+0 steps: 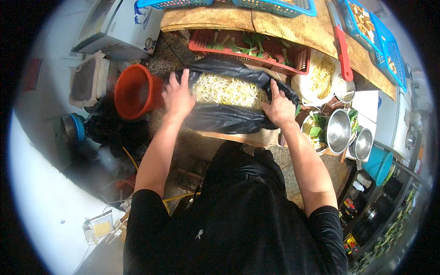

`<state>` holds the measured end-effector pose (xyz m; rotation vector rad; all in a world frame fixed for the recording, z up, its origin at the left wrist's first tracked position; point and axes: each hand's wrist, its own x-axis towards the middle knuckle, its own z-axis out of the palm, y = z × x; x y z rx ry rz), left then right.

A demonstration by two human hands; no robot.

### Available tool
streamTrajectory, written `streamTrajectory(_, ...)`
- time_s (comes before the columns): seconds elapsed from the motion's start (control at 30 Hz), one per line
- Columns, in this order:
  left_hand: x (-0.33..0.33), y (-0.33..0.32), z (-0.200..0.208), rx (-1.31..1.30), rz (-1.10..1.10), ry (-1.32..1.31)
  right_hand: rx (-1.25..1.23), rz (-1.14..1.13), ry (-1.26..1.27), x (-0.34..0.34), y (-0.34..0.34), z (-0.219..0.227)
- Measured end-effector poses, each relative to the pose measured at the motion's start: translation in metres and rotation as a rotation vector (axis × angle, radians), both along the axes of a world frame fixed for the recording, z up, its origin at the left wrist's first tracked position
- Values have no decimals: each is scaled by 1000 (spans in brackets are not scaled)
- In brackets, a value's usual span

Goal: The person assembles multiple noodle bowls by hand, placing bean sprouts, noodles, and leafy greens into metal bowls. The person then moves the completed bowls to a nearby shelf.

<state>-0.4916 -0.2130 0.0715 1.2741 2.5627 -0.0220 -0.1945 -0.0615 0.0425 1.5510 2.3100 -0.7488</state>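
Bean sprouts (228,90) fill a long black plastic bag (224,120) that lies opened up in front of me, its folds standing around them. My left hand (178,98) is at the bag's left end, fingers spread and thumb toward the sprouts. At the right end, my right hand (280,107) grips the bunched plastic, its index finger stretched along the bag and its thumb beside the sprouts. Part of the plastic is hidden under that hand.
An orange-red bucket (133,91) stands at left. Behind the bag is a red crate (250,54) of cut greens. At right are a bowl of yellow noodle-like strands (322,75), metal bowls (338,131) and a red-handled knife (343,52) on the upper board (293,27).
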Motion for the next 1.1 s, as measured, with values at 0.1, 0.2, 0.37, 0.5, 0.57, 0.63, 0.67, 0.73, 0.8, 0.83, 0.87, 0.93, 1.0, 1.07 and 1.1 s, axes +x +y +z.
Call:
streamTrajectory(0.1, 12, 0, -4, 18, 246, -640, -186, -111, 201, 1, -4, 2)
streamTrajectory(0.2, 22, 3, 7, 624, 537, -1405, -636, -611, 1123, 4, 0, 12)
streamTrajectory(0.37, -20, 10, 26, 761, 561, -1407, -765, -1040, 1281, 19, 19, 3)
streamTrajectory(0.5, -23, 9, 26, 477, 382, -790, -424, -870, 952, 30, 21, -14)
streamTrajectory(0.57, 2, 1, 30, 469, -38, 95, -94, -664, 763, 32, 15, -10)
streamTrajectory(0.63, 30, -2, 38, 519, -246, 129, 321, -270, 776, 31, 4, 3)
streamTrajectory(0.67, 50, 0, 38, 573, -374, 25, 547, -92, 720, 33, -1, 12)
streamTrajectory(0.73, 88, -3, 41, 209, -450, -566, 647, -17, 674, 39, -21, 26)
streamTrajectory(0.8, 114, -9, 43, -324, -489, -953, 543, -74, 768, 61, -47, 38)
streamTrajectory(0.83, 125, -18, 44, -290, -572, -907, 348, -283, 814, 82, -61, 41)
streamTrajectory(0.87, 129, -21, 42, -357, -589, -841, 122, -477, 840, 98, -74, 40)
streamTrajectory(0.93, 125, -26, 38, -125, -489, -859, -125, -1063, 786, 148, -87, 33)
streamTrajectory(1.0, 109, -16, 31, -30, -298, -899, -205, -1579, 945, 199, -84, 20)
streamTrajectory(1.07, 96, 9, 21, -3, -323, -680, -230, -1740, 1130, 248, -79, 9)
streamTrajectory(1.1, 94, 25, 14, -112, -293, -541, -282, -1731, 1190, 267, -75, 2)
